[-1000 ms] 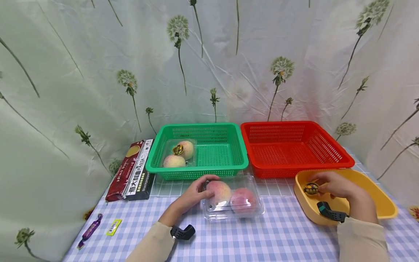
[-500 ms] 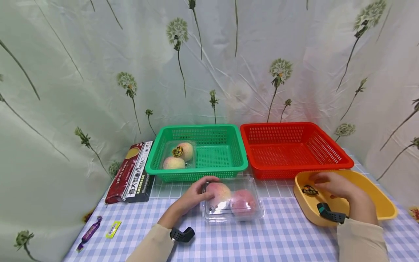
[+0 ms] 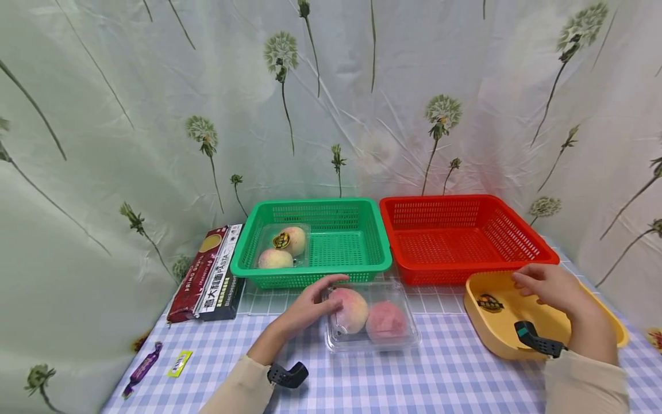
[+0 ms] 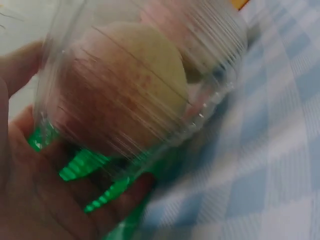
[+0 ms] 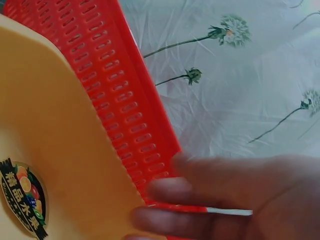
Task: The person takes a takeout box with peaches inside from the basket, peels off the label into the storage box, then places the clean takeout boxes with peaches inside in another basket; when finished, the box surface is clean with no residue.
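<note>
A clear plastic clamshell box (image 3: 408, 339) holds two pinkish-yellow peaches in front of the green basket. My left hand (image 3: 308, 307) grips its left end, thumb on one side and fingers along the other, as the left wrist view also shows around the near peach (image 4: 120, 90). My right hand (image 3: 553, 290) hovers over the yellow basin (image 3: 478, 325), fingers loosely bent and holding nothing. A black and gold oval fruit sticker (image 3: 489, 303) lies in the basin, left of that hand. The right wrist view shows the same sticker (image 5: 25, 197) at lower left.
The green basket (image 3: 336, 269) holds another box of two peaches (image 3: 281, 247) with a similar sticker. Beside it stands a red basket (image 3: 439, 244), right behind the basin. Pasta packages (image 3: 207, 276), a purple candy (image 3: 142, 370) and a yellow packet (image 3: 179, 363) lie at left.
My right hand has let go of the sticker, leaving it in the basin, and has moved up and to the right. The peach box in my left hand has shifted slightly right.
</note>
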Action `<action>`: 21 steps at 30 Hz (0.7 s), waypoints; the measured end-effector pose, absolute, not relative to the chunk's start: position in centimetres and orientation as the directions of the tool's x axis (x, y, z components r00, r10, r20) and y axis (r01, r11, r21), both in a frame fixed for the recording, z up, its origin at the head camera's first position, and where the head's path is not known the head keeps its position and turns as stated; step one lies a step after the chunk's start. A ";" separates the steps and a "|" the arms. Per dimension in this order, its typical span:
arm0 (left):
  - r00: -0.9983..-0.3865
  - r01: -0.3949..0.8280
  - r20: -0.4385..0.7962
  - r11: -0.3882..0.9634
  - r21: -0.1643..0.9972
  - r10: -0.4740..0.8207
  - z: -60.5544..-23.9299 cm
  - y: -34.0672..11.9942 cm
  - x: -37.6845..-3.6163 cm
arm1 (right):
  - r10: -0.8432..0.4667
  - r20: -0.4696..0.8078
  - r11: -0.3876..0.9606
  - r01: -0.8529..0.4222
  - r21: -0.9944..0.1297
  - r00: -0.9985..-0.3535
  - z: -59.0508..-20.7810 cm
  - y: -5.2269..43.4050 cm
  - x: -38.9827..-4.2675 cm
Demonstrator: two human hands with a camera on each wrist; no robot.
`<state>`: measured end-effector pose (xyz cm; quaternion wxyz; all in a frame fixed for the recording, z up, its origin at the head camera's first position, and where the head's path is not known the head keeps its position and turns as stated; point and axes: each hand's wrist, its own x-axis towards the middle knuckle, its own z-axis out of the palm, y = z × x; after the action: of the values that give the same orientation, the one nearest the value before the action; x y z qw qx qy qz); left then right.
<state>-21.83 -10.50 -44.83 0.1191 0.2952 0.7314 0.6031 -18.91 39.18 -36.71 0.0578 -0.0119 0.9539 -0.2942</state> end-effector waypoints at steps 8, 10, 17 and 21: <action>-0.871 0.127 0.048 0.129 0.984 0.489 -43.8 -10.3 -21.5 | 0.237 0.146 0.841 0.127 -0.526 -0.960 -36.6 38.7 -18.6; -0.870 0.109 0.024 0.144 0.984 0.492 -43.7 -10.4 -21.4 | 0.304 0.183 0.822 0.161 -0.546 -0.935 -36.7 38.5 -18.7; -0.801 0.081 -0.040 0.174 0.981 0.598 -43.0 -10.9 -21.2 | 0.401 0.230 0.760 0.181 -0.625 -0.887 -37.3 38.1 -19.4; -0.750 0.041 -0.114 0.217 0.975 0.651 -43.0 -11.3 -21.1 | 0.336 0.168 0.753 0.157 -0.640 -0.927 -38.0 38.5 -19.7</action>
<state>-21.10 -11.31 -42.97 0.2634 0.2357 0.7344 0.5794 -19.68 38.49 -37.96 -0.1377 0.1332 0.9259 -0.3255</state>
